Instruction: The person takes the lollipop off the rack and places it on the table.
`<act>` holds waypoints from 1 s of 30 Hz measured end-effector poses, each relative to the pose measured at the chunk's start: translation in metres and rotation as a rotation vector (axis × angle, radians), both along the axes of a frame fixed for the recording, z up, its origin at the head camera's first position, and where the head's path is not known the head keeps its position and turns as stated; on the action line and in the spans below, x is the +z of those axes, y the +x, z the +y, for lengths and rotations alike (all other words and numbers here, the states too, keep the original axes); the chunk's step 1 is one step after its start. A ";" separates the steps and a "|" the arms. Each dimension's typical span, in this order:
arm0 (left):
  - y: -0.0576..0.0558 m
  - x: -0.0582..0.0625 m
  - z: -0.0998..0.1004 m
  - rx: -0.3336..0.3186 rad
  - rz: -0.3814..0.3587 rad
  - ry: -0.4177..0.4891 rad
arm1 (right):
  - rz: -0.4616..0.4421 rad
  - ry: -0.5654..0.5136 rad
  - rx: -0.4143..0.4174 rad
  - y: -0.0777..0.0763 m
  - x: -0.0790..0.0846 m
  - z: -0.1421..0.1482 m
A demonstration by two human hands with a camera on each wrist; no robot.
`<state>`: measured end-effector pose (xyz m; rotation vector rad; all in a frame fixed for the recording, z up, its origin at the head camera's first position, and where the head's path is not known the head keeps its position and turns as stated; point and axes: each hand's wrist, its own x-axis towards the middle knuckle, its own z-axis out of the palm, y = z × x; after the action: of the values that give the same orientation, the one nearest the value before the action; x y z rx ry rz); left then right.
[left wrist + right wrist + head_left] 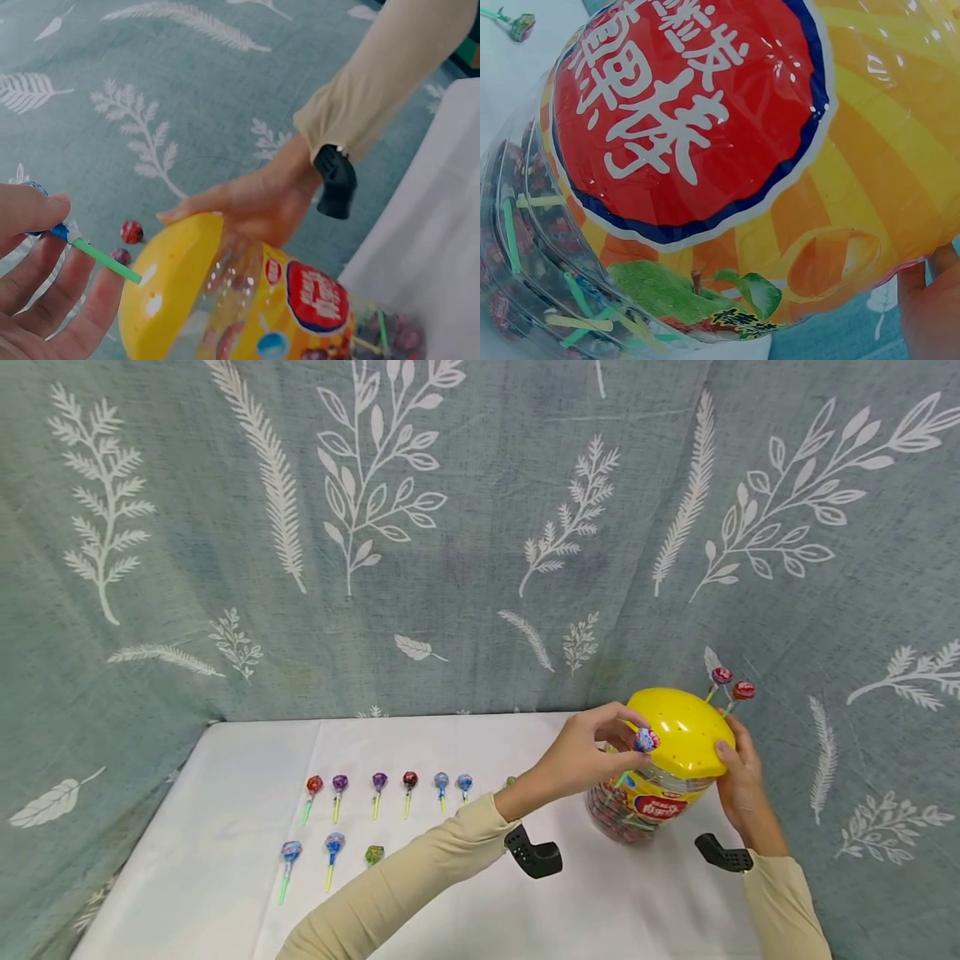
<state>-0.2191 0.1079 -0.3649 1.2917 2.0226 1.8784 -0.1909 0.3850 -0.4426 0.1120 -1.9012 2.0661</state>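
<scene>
Between thumb and fingers, my left hand [600, 747] pinches a blue-wrapped lollipop [647, 741] just left of the jar's yellow lid [678, 727]. Its green stick [109, 261] points toward the lid in the left wrist view. My right hand [744, 781] holds the clear plastic candy jar [626, 814] by its upper right side, thumb on the lid's edge. The jar leans on the white table, its label [690, 112] filling much of the right wrist view. Small holes dot the lid, and two red-wrapped lollipops [743, 691] stick out of its far right side. Wrapped lollipops [517, 285] fill the jar's lower part.
On the white tablecloth [187, 827], several lollipops lie in two rows, including a red one [314, 785], a purple one [379, 782] and a blue one [291, 852]. My left sleeve partly covers a green one [374, 855]. A patterned grey-green curtain [480, 552] hangs behind.
</scene>
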 end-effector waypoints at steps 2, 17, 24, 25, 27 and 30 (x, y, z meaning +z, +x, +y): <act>0.000 -0.004 -0.008 0.009 -0.004 0.005 | 0.005 0.002 0.001 0.000 0.000 0.000; 0.000 -0.026 -0.085 0.151 -0.146 -0.010 | 0.035 -0.031 0.025 0.003 -0.001 0.001; 0.005 -0.034 -0.114 0.201 -0.193 -0.010 | 0.038 -0.023 0.029 0.002 0.000 -0.001; 0.005 -0.035 -0.117 0.205 -0.211 -0.012 | 0.038 -0.022 0.033 0.002 0.000 -0.001; 0.007 -0.037 -0.123 0.218 -0.240 -0.022 | 0.035 -0.020 0.036 0.003 0.000 -0.001; 0.009 -0.041 -0.132 0.238 -0.270 -0.039 | 0.030 -0.023 0.042 0.003 0.001 -0.002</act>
<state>-0.2103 -0.0238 -0.4059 0.7650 2.1290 1.9704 -0.1880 0.3835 -0.4419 0.1782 -1.8725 2.1014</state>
